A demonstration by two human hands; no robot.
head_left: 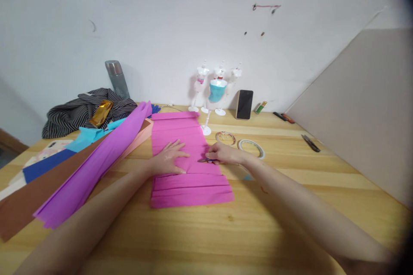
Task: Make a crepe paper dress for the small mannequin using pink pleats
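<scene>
Holds small dark scissors (pixel 206 160) in the right grip (pixel 222 153), curled shut round the handles, tips pointing left onto the right edge of the pink crepe sheet (pixel 190 187). Presses the left grip (pixel 169 157) flat on the middle of that same sheet, palm down, fingers spread and holding nothing, fingertips just short of the scissors.

Reaches in with both bare forearms from the near edge of the wooden counter (pixel 290 184). Under both grips, the pink sheet lengthwise away from the body, creased across in bands, far end rolled over.

Just beyond the right grip, on the counter: a white tape ring (pixel 251 148) and a thin wire hoop (pixel 225 137), side by side. Left of the pink sheet, slanting toward the near left corner: a peach strip (pixel 140 136), a purple crepe roll (pixel 97 167), a brown sheet (pixel 32 200), edge to edge.

Farther back, near the wall: small white mannequin stands (pixel 213 90), a phone (pixel 244 104) propped upright, a grey flask (pixel 116 78), a striped cloth (pixel 74 114) with a gold packet (pixel 101 112) on top. Well apart to the right, black snips (pixel 310 142) beside a leaning grey board (pixel 364 107).
</scene>
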